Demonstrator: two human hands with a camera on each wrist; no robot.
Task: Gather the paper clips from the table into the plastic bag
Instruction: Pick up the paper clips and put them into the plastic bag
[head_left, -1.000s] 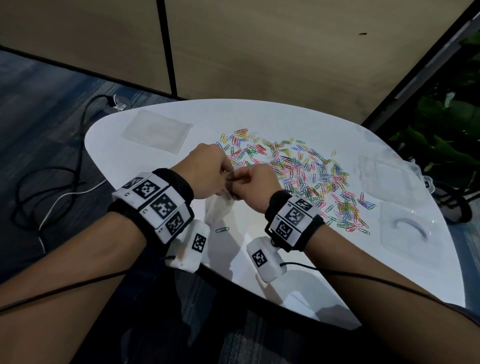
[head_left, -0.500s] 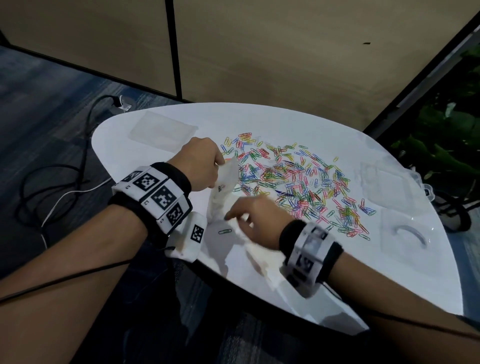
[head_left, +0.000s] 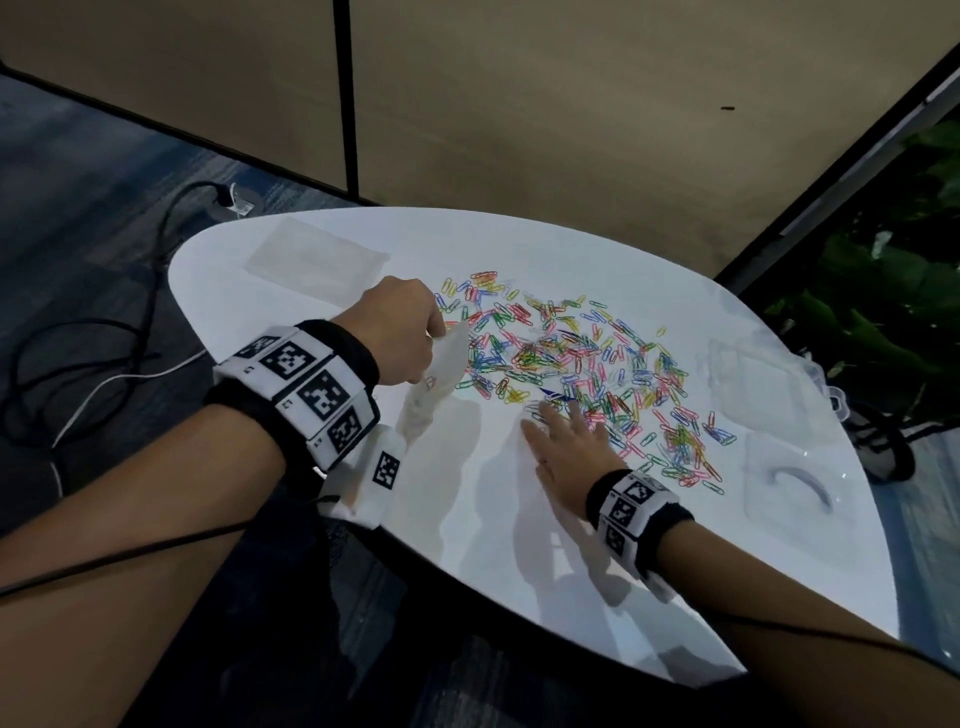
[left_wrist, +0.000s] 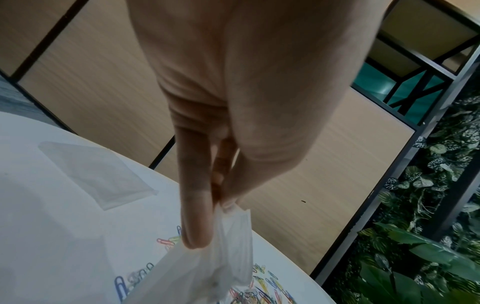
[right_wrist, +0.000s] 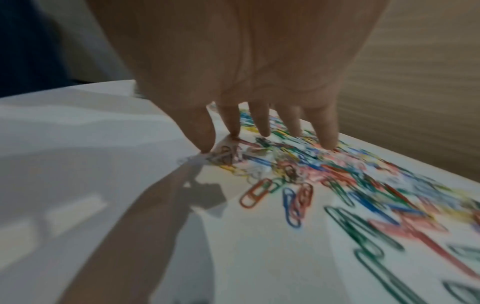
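A heap of coloured paper clips is spread over the middle of the white table. My left hand pinches the top edge of a clear plastic bag, which hangs down at the left edge of the heap, a clip or two visible inside. My right hand lies flat, fingers straight and spread, with its fingertips on the near edge of the clips.
An empty flat bag lies at the table's far left. Clear plastic boxes and lids sit at the right. Cables run over the floor on the left, plants stand on the right.
My right hand let go of the bag and moved right and forward onto the clip heap, spreading its fingers. The left hand lifted the bag's top edge toward the heap.
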